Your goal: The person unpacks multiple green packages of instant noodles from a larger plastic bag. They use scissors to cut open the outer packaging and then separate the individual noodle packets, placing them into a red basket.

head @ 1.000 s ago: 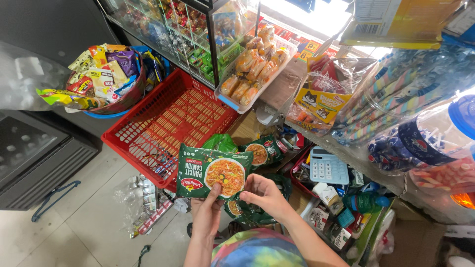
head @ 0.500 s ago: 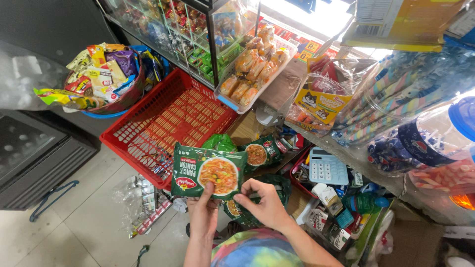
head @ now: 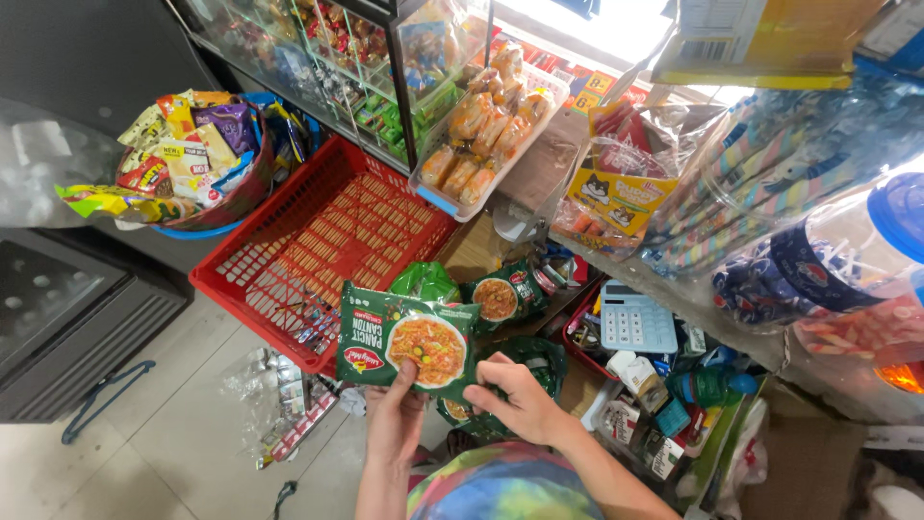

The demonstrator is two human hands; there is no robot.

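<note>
My left hand (head: 395,416) pinches the lower edge of a green noodle packet (head: 404,339) with a picture of orange noodles, held flat above the floor. My right hand (head: 520,400) grips the packet's lower right corner, fingers curled over more green packets (head: 525,361) in a pile below. Another like packet (head: 500,297) and a crumpled green one (head: 426,280) lie just behind, next to the empty red plastic crate (head: 318,250).
A tub of snack packets (head: 197,159) stands at the left. A glass display case (head: 327,58) and a tray of wrapped buns (head: 486,125) sit behind the crate. A blue calculator (head: 637,325), jars of sweets (head: 847,260) and small boxes fill the right.
The packet has shifted slightly left and lower, then levelled. My right hand slid from the packet's right edge down to its lower corner.
</note>
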